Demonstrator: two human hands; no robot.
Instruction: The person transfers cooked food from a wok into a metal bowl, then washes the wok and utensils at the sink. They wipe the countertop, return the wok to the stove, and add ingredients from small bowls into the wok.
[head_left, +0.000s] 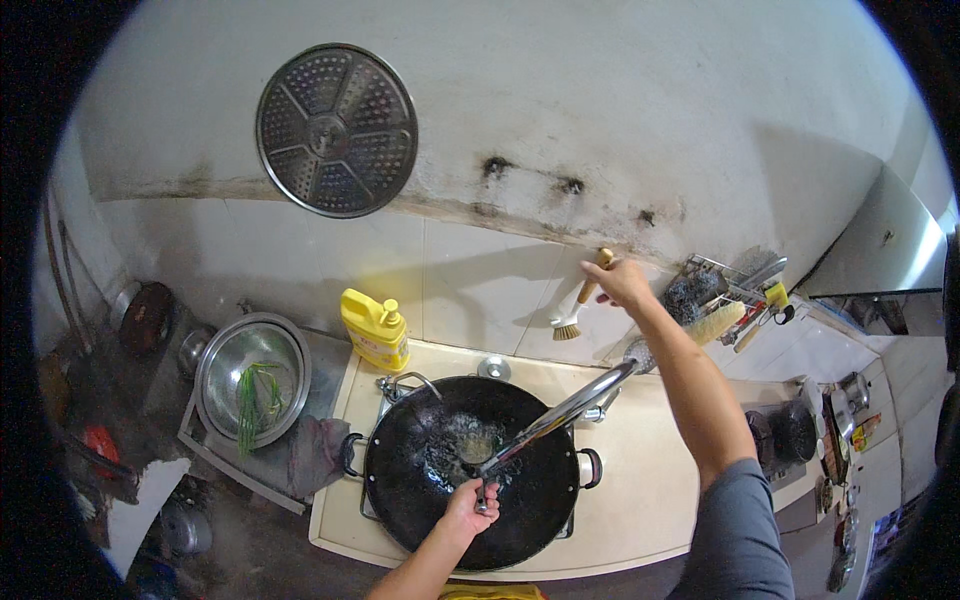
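Observation:
In front of me a large black wok (525, 517) with two loop handles sits over a sink or hob set in the cream counter. Water stirs in its bottom. A long chrome tap spout (564, 412) reaches from the wall out over the wok. My left hand (472, 510) grips the small handle at the spout's near end. Up by the tiled wall, my right hand (621, 283) has its fingers on the wooden handle of a scrubbing brush (567, 321), whose bristles point down. Whether the brush also hangs from a hook, I cannot tell.
A yellow pump bottle (375, 330) stands behind the wok. On the left, a steel basin (292, 420) holds green stalks beside a dark cloth (319, 457). A wire rack (712, 270) with scrubbers and a loofah (716, 322) juts from the wall near my right forearm.

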